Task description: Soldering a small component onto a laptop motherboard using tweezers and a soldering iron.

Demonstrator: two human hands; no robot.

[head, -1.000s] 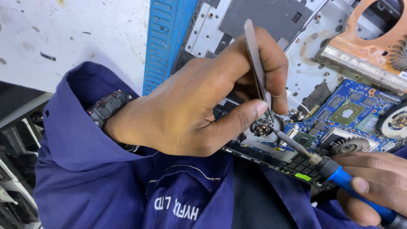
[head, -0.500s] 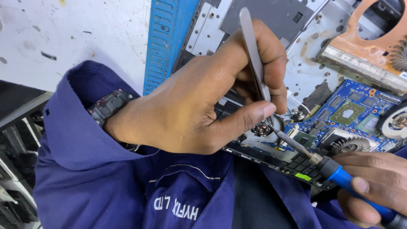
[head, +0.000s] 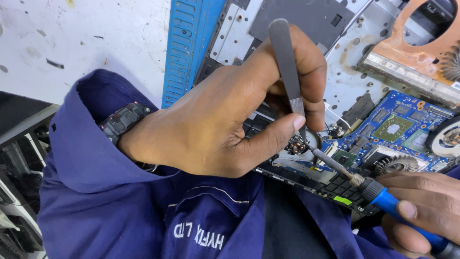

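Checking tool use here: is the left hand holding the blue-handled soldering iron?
No. The left hand pinches grey metal tweezers, while the right hand grips the blue-handled soldering iron.

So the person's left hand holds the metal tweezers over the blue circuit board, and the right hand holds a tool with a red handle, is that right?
Not quite: the handle is blue, not red. The head view shows the left hand pinching the metal tweezers over the blue circuit board, while the right hand grips the tool by its blue handle.

Bright even light, soft shadows, sharp focus, slight glare on metal.
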